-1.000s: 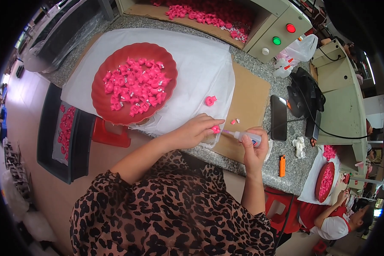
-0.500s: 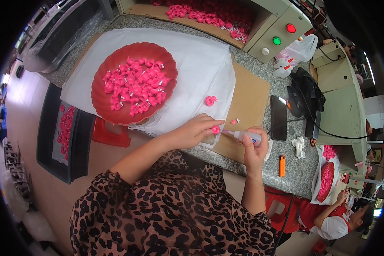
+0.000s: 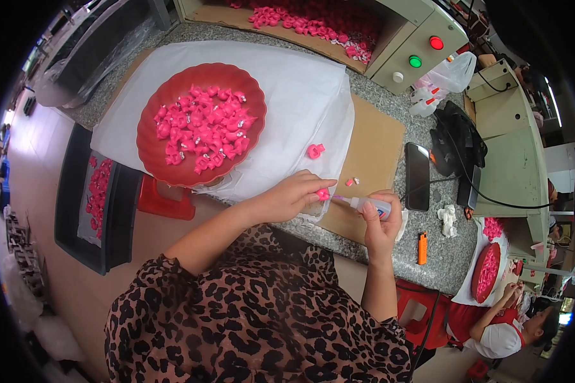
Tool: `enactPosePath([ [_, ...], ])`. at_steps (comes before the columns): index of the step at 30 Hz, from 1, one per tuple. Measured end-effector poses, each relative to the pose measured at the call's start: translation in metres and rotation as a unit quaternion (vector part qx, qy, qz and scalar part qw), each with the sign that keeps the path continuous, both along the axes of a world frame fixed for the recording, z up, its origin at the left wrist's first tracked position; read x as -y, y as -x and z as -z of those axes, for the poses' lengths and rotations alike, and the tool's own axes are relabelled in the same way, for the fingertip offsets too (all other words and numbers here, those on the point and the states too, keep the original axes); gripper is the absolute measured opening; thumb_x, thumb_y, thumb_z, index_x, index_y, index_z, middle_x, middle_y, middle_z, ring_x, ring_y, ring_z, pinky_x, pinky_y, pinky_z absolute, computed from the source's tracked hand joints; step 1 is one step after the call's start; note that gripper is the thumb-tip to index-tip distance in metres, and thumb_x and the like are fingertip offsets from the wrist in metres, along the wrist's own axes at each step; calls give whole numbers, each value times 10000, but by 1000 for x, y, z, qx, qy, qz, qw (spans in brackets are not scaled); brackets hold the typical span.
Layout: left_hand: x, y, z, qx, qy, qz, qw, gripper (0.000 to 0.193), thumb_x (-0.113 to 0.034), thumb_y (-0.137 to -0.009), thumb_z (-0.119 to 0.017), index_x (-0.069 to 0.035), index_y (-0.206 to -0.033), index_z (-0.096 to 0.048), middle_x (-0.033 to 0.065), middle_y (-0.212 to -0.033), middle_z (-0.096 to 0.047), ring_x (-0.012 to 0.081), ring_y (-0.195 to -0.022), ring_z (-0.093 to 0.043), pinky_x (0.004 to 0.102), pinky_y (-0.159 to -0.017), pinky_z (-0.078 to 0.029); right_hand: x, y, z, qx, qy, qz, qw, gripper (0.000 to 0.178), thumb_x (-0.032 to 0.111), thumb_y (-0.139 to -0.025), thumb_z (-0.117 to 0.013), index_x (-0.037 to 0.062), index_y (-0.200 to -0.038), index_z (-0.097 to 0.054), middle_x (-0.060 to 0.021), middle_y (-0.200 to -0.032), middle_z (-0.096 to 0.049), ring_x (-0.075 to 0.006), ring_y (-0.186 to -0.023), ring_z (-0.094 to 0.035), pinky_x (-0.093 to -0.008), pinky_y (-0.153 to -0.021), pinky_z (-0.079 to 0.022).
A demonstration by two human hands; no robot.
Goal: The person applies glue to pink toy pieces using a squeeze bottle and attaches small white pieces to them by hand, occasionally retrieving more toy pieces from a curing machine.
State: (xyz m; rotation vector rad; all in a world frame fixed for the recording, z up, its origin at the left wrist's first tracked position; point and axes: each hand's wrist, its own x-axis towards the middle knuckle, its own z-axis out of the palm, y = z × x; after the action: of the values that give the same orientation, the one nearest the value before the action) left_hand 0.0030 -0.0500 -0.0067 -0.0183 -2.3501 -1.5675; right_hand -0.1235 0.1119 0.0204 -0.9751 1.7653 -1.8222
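Observation:
Between the fingertips of my left hand (image 3: 295,193) is pinched a small pink plastic piece (image 3: 323,194). My right hand (image 3: 382,220) is closed round a small translucent glue bottle (image 3: 372,206), whose thin nozzle (image 3: 338,197) points left at the piece; at this size I cannot tell whether the tip touches it. Beyond my hands, a loose pink piece (image 3: 315,151) lies on the white sheet (image 3: 294,96). Another small pink-and-white bit (image 3: 351,182) rests on the brown cardboard (image 3: 377,127). To the left, a scalloped red bowl (image 3: 148,137) holds many similar pieces.
Right of my hands lie a phone (image 3: 417,175), an orange lighter (image 3: 422,248) and a crumpled tissue (image 3: 448,220). A machine box with lit buttons (image 3: 421,51) stands at the back. A dark bin (image 3: 76,185) is at the left. A co-worker (image 3: 498,329) sits at lower right.
My hands hold nearly the same pose, the nozzle still at the pink piece. At far right, the co-worker's hands and the red bowl near them have shifted slightly.

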Motion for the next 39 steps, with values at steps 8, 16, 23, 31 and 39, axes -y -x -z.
enactPosePath([
  [8, -2, 0, 5, -19, 14, -20, 1000, 338, -84, -806, -476, -1, -1132, -451, 119, -873, -505, 245, -860, -444, 320, -792, -351, -1, -4, -4, -34, -20, -9, 999, 176, 66, -769, -570, -12, -872, -449, -77, -848, -459, -127, -724, -491, -222, -618, -422],
  [16, -4, 0, 6, -23, 23, -55, 998, 320, -96, -803, -490, -3, -1109, -469, 128, -895, -512, 255, -866, -467, 323, -780, -370, -4, -6, 0, -203, -37, -2, 979, 157, 61, -784, -540, 3, -880, -430, -79, -853, -437, -120, -694, -483, -207, -597, -422],
  [23, -4, -1, 4, -4, -17, -72, 997, 297, -81, -799, -483, -3, -1086, -482, 140, -899, -512, 260, -859, -477, 320, -773, -376, -3, -16, 0, -118, -13, 25, 993, 157, 65, -788, -534, 2, -882, -425, -83, -853, -435, -121, -695, -487, -215, -606, -430],
  [31, -5, -3, -3, 38, -40, -78, 995, 259, -74, -782, -512, -6, -1032, -503, 124, -864, -521, 233, -814, -509, 310, -729, -409, -3, -24, 10, -83, 5, 70, 994, 157, 80, -799, -527, -1, -881, -421, -80, -858, -435, -124, -675, -500, -217, -605, -433],
  [39, -13, 2, 13, -38, -140, -148, 978, 210, -23, -710, -605, 9, -884, -493, 98, -849, -514, 179, -767, -567, 261, -680, -475, 1, -37, 15, -51, 31, 112, 992, 159, 86, -807, -521, -5, -893, -423, -76, -871, -437, -125, -666, -514, -222, -590, -444],
])
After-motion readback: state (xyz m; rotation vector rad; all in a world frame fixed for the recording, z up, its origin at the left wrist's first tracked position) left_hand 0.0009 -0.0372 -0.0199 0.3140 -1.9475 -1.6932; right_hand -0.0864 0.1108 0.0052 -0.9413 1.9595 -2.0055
